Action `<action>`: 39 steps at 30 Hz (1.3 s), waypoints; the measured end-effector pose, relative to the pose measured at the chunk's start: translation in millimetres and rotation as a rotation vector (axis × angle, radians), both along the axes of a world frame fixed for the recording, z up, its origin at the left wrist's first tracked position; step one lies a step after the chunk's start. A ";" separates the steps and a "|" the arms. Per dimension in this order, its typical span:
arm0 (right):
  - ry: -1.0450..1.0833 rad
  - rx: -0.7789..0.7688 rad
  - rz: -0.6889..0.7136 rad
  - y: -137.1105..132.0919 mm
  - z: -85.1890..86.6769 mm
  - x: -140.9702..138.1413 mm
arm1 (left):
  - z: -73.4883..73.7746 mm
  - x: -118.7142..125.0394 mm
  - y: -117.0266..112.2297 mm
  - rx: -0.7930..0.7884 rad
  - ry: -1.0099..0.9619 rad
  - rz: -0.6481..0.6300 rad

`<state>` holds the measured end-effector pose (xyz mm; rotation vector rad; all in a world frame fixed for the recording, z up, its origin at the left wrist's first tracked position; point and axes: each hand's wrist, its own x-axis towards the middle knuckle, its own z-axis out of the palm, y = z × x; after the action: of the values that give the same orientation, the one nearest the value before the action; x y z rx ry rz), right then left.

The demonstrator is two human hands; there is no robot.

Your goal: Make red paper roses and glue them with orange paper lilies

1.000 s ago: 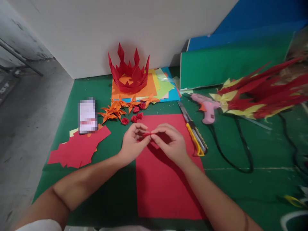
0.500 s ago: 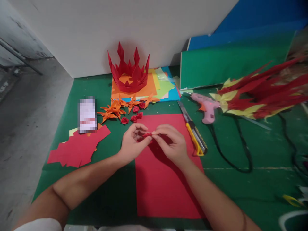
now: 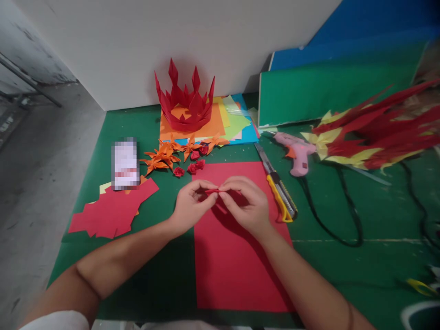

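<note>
A small folded piece of red paper (image 3: 213, 190) is pinched between both hands, mostly covered by the fingertips. My left hand (image 3: 192, 204) grips its left end with thumb and fingers. On the other end, my right hand (image 3: 245, 201) closes thumb against forefinger. Both hands hover over the upper part of a large red paper sheet (image 3: 240, 270), which lies flat on the green table (image 3: 154, 284). Just beyond the hands sit several small red paper roses (image 3: 191, 168) and a cluster of orange paper flowers (image 3: 165, 153).
A red paper crown (image 3: 185, 110) stands on stacked coloured paper (image 3: 220, 126). To the right are a yellow utility knife (image 3: 280, 197) with its blade out, a pink glue gun (image 3: 298, 156) with cord, and red-yellow paper flames (image 3: 371, 133). Left lie a phone (image 3: 125, 165) and red paper scraps (image 3: 115, 211).
The fingertips have shifted slightly along the red paper piece, which now looks flatter and more level between them. Both hands stay in nearly the same place.
</note>
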<state>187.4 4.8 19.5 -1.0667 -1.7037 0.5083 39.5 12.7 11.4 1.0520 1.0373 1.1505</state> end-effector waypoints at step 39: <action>0.032 -0.012 0.000 -0.2 -5.3 2.6 | 3.7 -1.8 0.0 0.033 -0.049 -0.011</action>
<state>190.0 4.6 14.2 -1.0621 -1.6750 0.5338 37.6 12.7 15.1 1.0492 0.9766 1.1822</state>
